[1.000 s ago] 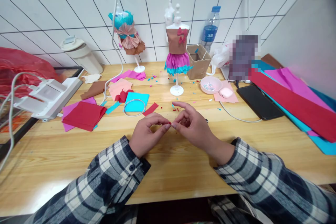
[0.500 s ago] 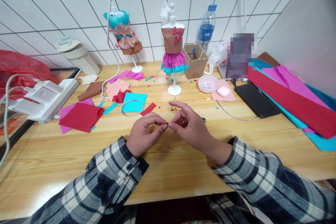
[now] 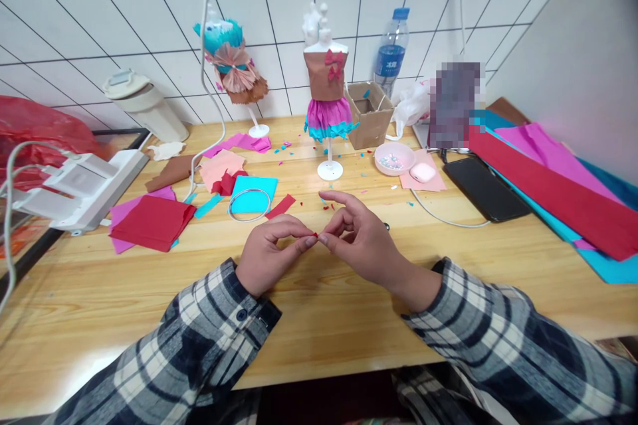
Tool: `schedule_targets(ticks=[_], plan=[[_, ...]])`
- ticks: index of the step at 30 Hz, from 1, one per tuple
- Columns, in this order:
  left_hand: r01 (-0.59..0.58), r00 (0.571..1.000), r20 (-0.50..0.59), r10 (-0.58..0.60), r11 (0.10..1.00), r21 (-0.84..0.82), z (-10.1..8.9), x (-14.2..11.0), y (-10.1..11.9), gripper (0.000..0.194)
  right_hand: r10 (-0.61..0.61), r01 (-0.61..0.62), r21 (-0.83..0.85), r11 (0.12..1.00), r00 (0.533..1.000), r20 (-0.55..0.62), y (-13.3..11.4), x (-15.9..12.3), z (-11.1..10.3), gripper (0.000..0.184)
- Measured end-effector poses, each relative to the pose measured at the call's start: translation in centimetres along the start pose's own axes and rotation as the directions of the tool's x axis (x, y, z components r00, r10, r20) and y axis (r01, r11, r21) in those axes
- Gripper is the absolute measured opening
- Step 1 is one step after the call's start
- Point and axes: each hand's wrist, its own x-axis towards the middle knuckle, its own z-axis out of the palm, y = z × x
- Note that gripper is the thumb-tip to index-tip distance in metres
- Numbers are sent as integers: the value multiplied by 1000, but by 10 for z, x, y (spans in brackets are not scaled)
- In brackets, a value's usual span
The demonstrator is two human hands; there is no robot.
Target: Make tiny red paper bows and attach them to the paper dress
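Note:
Between my fingertips, over the middle of the table, is a tiny piece of red paper [image 3: 315,235], mostly covered by the fingers. My left hand [image 3: 273,254] pinches it between thumb and forefinger. From the other side my right hand [image 3: 359,239] pinches at the same piece, its forefinger raised and pointing left. Straight ahead stands a small dress form [image 3: 326,80] with a brown paper bodice, two red bows and a purple skirt trimmed in blue. A red paper strip [image 3: 281,206] lies just beyond my left hand, beside a wire ring [image 3: 249,205] on folded blue paper [image 3: 264,187].
A second dressed form [image 3: 234,66] stands at the back left, near a tumbler [image 3: 144,106]. Red folded paper [image 3: 154,222] and a power strip [image 3: 107,189] lie left. A bead bowl [image 3: 395,159], cardboard box [image 3: 369,121], bottle [image 3: 390,53], phone [image 3: 487,189] and long paper sheets [image 3: 553,192] are right.
The whole view has shifted very slightly. Both hands keep almost the same pinch on the red paper piece, and nothing on the table has visibly moved.

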Motion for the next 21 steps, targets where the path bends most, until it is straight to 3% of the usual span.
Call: schedule_targets(ticks=[7,13,21], plan=[[20,1000,22,-21,999,41,1,0,6,14,-19,16,-62,998,999,-46,1,-3,1,61],[13,1000,26,-14,1000,23,1,-1,8,9,1,0,-48,999,1000,13,5,-3,-3,72],[40,999,14,-40,999,13,-2,-1,4,9,-1,1,0,1000,999,45,4,-1,-5,68]])
